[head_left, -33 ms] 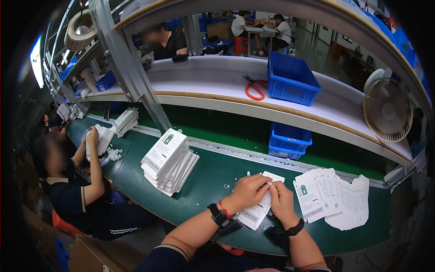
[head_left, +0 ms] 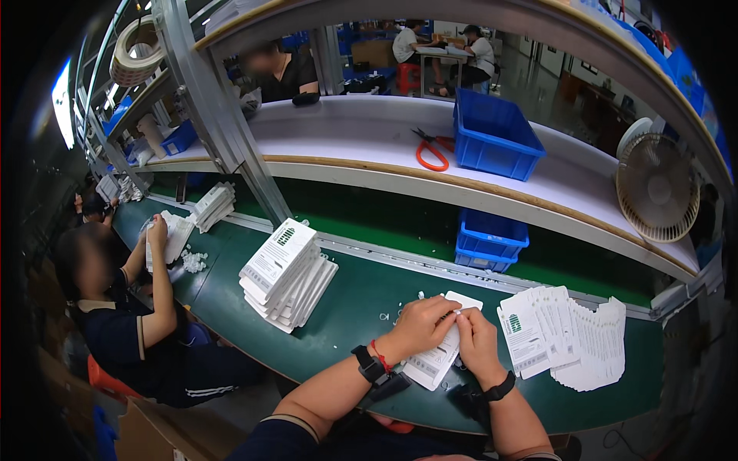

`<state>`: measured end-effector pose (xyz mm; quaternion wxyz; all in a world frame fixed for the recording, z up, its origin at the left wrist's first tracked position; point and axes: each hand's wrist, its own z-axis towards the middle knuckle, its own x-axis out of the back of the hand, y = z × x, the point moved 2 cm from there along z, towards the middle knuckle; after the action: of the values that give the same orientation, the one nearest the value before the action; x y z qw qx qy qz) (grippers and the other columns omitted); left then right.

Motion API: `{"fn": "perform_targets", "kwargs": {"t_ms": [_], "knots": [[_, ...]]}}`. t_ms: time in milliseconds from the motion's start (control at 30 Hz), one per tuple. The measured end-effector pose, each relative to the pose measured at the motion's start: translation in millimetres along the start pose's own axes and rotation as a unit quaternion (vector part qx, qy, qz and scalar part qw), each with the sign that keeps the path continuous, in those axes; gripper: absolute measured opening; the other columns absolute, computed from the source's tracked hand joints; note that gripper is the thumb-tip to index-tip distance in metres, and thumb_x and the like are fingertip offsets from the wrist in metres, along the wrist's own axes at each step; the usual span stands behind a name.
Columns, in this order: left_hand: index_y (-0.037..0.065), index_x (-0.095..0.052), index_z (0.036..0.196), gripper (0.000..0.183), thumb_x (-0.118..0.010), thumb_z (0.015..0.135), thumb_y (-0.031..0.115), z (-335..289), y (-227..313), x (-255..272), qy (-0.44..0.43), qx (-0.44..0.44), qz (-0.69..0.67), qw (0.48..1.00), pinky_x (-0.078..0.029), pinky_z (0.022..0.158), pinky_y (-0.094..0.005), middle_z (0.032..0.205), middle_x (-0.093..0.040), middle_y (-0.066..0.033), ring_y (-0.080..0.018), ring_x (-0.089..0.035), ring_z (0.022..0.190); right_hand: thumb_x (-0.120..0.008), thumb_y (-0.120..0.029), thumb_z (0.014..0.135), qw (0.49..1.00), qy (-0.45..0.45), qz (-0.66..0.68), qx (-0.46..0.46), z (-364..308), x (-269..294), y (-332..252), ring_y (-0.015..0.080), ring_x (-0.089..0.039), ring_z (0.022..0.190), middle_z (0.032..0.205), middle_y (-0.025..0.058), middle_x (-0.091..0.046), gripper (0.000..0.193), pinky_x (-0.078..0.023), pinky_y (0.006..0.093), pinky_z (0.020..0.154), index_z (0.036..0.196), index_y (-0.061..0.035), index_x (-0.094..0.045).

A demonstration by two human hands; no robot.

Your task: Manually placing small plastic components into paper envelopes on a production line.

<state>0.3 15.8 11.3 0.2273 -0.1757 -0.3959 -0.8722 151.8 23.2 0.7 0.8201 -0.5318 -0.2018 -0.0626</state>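
Note:
On the green table in front of me lies a white printed card (head_left: 427, 370), partly covered by my hands. My left hand (head_left: 421, 326) rests over its upper half, thumb and fingers pinched together near the far end. My right hand (head_left: 480, 346) meets it there, its fingers closed too. A tiny white piece (head_left: 458, 311) shows between the fingertips; its kind is too small to make out. To the right, a fanned spread of white printed cards (head_left: 526, 338) lies on the table. Left of my hands stands a tall stack of similar white cards (head_left: 278, 261).
Small clear loops (head_left: 384, 316) lie beside my left hand. Behind the table, a shelf (head_left: 346, 170) holds orange-handled scissors (head_left: 432, 156), a blue bin (head_left: 500, 142) and a fan (head_left: 658, 188). More blue bins (head_left: 492, 250) sit below it. A co-worker (head_left: 146, 307) handles cards at left.

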Motion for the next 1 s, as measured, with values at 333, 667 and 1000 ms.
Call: {"fn": "perform_targets", "kwargs": {"t_ms": [333, 667, 1000], "knots": [[0.004, -0.069, 0.095, 0.012, -0.064, 0.084, 0.007, 3, 6, 3, -0.009, -0.009, -0.006, 1.0, -0.05, 0.054, -0.0317, 0.078, -0.066, -0.0099, -0.0226, -0.064, 0.06, -0.055, -0.013, 0.095, 0.999, 0.022, -0.033, 0.001, 1, 0, -1, 0.0382, -0.065, 0.067, 0.076, 0.0195, -0.064, 0.012, -0.049, 0.0423, 0.057, 0.101, -0.0032, -0.054], [0.004, -0.065, 0.088, 0.007, -0.066, 0.082, 0.006, 5, 11, 5, 0.005, -0.008, -0.015, 1.0, -0.049, 0.055, -0.0332, 0.075, -0.064, -0.0102, -0.025, -0.063, 0.06, -0.059, -0.012, 0.093, 0.997, 0.029, -0.058, 0.028, -1, 0, -1, 0.036, -0.063, 0.059, 0.071, 0.018, -0.062, 0.013, -0.046, 0.0416, 0.052, 0.101, -0.0043, -0.052], [0.005, -0.067, 0.095, 0.012, -0.063, 0.083, 0.006, 4, 12, 5, 0.0, -0.005, -0.011, 1.0, -0.051, 0.058, -0.036, 0.078, -0.066, -0.0112, -0.0284, -0.064, 0.065, -0.055, -0.016, 0.095, 0.998, 0.012, -0.059, 0.024, -3, 1, -5, 0.0384, -0.064, 0.063, 0.073, 0.0208, -0.063, 0.013, -0.047, 0.0427, 0.055, 0.102, -0.0041, -0.054]]}}
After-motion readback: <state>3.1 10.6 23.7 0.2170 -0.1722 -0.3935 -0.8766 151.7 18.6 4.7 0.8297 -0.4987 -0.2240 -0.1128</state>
